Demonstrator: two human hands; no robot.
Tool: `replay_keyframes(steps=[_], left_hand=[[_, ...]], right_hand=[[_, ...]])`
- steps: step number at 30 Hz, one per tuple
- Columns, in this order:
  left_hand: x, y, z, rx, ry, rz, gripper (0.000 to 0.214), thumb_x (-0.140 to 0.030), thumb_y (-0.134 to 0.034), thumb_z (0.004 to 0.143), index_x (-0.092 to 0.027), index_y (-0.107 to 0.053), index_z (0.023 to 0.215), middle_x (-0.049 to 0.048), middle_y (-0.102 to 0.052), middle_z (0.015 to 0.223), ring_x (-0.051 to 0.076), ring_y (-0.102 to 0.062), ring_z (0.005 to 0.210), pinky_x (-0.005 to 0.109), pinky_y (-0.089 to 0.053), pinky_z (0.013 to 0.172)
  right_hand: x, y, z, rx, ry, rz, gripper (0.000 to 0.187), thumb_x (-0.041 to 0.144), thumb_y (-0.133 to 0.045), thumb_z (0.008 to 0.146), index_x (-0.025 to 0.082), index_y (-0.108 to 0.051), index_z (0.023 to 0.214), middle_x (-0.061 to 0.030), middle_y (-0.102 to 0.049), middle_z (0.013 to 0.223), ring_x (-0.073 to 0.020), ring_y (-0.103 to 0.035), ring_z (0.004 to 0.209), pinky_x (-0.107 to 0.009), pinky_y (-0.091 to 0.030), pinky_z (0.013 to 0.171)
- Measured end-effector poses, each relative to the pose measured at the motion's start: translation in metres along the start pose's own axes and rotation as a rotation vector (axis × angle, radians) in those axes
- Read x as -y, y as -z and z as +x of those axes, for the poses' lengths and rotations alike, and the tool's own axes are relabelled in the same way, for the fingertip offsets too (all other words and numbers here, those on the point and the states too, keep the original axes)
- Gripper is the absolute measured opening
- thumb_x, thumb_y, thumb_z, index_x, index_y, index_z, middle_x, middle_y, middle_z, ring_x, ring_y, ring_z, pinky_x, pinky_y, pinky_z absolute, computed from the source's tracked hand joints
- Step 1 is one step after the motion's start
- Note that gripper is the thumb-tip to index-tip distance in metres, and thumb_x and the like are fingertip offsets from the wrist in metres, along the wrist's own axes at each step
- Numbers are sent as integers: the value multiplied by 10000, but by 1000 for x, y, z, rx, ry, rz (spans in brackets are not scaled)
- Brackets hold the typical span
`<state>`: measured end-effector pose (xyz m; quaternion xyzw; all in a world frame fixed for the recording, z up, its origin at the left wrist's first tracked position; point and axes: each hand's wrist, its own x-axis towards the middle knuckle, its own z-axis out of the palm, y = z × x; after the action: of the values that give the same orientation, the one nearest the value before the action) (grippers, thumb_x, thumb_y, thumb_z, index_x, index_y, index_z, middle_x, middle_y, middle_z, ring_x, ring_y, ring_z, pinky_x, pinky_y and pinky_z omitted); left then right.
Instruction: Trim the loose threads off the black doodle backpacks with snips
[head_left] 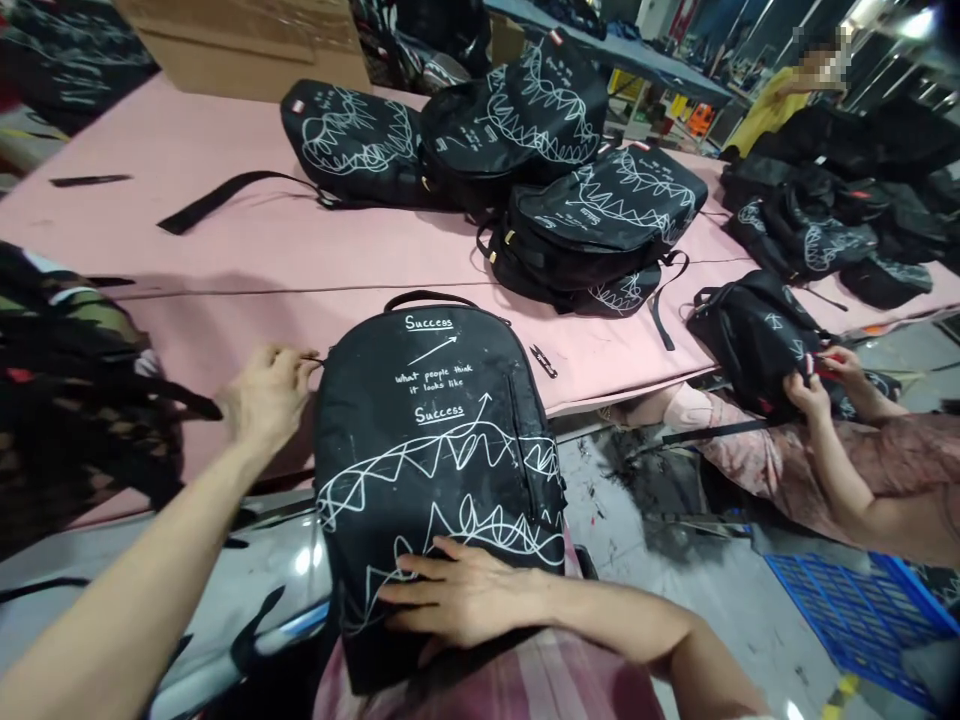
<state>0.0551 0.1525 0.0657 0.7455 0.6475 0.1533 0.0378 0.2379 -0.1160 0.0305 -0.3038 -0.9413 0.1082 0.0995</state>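
Observation:
A black backpack (435,480) with white scribbled lines and the lettering "Success" leans upright between my lap and the table edge, its top handle (431,297) at the far end. At its upper left side, my left hand (274,395) is closed in a pinch on a thin dark zipper pull (315,359). My right hand (461,595) lies flat on the lower front of the backpack, fingers spread over the white lines. Small black thread snips (544,361) rest on the pink table just right of the backpack.
Several similar black backpacks (600,215) lie across the pink table (247,245). A camouflage bag (75,390) is close on the left. A cardboard box (247,45) stands behind. At right, a co-worker's hands (814,390) handle another backpack (761,335) above a blue crate (862,610).

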Motion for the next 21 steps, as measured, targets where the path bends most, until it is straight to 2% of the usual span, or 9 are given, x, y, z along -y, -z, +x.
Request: replay_keyframes(steps=[2,3,5,8,11,13,15,18,21], left_hand=[[-6,-9,-6,-1,223,-199,392,-378,-430,860,-131,-542,1143,49,-572,1018,159,-516,837,228,-399,719],[-6,-14,-15,47,318,-281,376,-380,-419,855,-120,-559,1090,34,-579,917,164,-519,807,228,-408,703],[0,-22,-42,183,402,-388,335,-380,-366,860,-136,-578,946,4,-560,766,175,-524,760,234,-423,669],[14,-30,-92,238,432,-459,296,-398,-335,840,-185,-541,843,3,-581,758,225,-558,836,287,-458,734],[26,-35,-126,243,486,-522,328,-465,-299,816,-225,-520,782,3,-625,801,266,-570,953,340,-460,848],[32,-35,-133,295,446,-569,361,-536,-319,785,-241,-527,770,-9,-645,848,260,-564,1005,337,-436,913],[37,-33,-132,360,331,-644,351,-563,-392,742,-245,-536,775,-11,-652,930,244,-539,1056,319,-394,968],[38,-23,-129,397,171,-704,275,-495,-474,703,-225,-521,687,-1,-638,926,221,-532,1015,281,-389,944],[24,3,-129,328,170,-633,305,-443,-448,693,-196,-413,517,-6,-532,666,172,-522,734,234,-431,719]], right_hand=[[-6,9,-10,-82,4,134,282,378,-450,936,219,-598,1116,6,-513,1329,-147,-350,1299,-341,-274,1077],[-15,15,-19,-154,-25,224,256,342,-432,946,221,-619,1072,12,-573,1260,-115,-429,1238,-285,-339,1028],[-48,31,-41,-339,-211,396,303,286,-345,971,227,-638,1023,14,-648,1123,-86,-557,1078,-222,-435,896],[-132,56,-70,-555,-800,434,437,227,-188,983,211,-611,1090,-30,-653,1054,-123,-611,928,-264,-467,820],[-221,62,-76,-565,-1292,292,328,266,-362,945,163,-539,1201,-99,-598,1133,-188,-562,1000,-315,-424,882],[-260,53,-66,-547,-1350,289,394,283,-528,871,131,-500,1234,-147,-535,1212,-240,-489,1100,-354,-369,942],[-279,39,-53,-540,-1351,326,429,261,-629,796,115,-524,1185,-175,-510,1218,-273,-440,1138,-374,-335,960],[-281,24,-40,-579,-1355,412,249,202,-625,766,117,-590,998,-176,-549,1116,-268,-462,1086,-356,-348,916],[-277,30,-44,-664,-1334,541,102,233,-557,786,132,-573,780,-129,-603,873,-222,-537,903,-310,-400,795]])
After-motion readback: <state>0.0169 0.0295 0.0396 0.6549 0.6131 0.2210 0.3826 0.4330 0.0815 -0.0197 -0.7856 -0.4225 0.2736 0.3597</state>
